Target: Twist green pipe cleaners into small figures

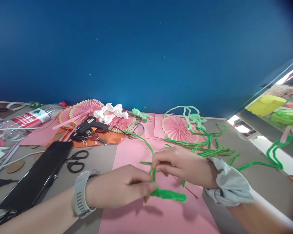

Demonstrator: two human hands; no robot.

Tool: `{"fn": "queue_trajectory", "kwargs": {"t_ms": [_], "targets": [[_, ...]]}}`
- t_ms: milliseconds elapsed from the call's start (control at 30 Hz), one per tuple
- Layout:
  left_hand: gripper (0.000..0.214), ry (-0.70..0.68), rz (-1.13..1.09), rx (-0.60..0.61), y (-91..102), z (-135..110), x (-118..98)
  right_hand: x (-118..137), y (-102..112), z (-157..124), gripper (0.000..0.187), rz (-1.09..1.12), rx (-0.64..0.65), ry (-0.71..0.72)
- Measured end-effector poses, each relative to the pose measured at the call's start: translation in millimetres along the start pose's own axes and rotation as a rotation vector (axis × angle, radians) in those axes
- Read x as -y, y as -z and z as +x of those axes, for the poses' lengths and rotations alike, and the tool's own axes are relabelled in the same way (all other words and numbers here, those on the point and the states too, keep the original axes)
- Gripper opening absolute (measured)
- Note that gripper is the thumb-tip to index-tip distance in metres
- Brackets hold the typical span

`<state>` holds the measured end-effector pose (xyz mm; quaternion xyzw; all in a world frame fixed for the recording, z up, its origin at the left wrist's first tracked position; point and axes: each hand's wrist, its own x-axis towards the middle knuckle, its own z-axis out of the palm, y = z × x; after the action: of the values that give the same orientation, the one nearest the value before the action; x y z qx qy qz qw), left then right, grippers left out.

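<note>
Bright green pipe cleaners are held between my two hands above a sheet of pink paper. My left hand pinches a thick, twisted green length that points to the right from its fingertips. Just above it, my right hand is closed on a thinner green strand that runs up and curves away to the left. The exact hold of the right fingertips is partly hidden. More loose green pipe cleaners lie just beyond my right hand.
Pink pleated paper fans lie at the back by a blue panel. To the left are a black glue gun, scissors, a black tablet-like slab, a plastic bottle and cables. White crumpled paper sits behind.
</note>
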<state>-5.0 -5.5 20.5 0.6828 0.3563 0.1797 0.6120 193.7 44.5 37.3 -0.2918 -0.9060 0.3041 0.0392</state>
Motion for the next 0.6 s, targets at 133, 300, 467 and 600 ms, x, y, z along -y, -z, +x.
{"fn": "queue_trajectory", "kwargs": {"t_ms": [133,300,467,600], "targets": [[0.034,0.083,0.162,0.129,-3.5,2,11,2,-7,0,0.013,-0.19,0.012,0.012],[0.034,0.193,-0.065,-0.011,-13.6,12,24,6,-17,0,0.013,-0.507,-0.085,-0.133],[0.03,0.201,-0.334,-0.142,-17.9,16,25,11,-15,-2,0.02,-0.705,-0.193,-0.131],[0.028,0.252,-0.268,-0.171,-16.9,18,26,24,-16,-2,0.011,-0.835,-0.238,-0.067]]}}
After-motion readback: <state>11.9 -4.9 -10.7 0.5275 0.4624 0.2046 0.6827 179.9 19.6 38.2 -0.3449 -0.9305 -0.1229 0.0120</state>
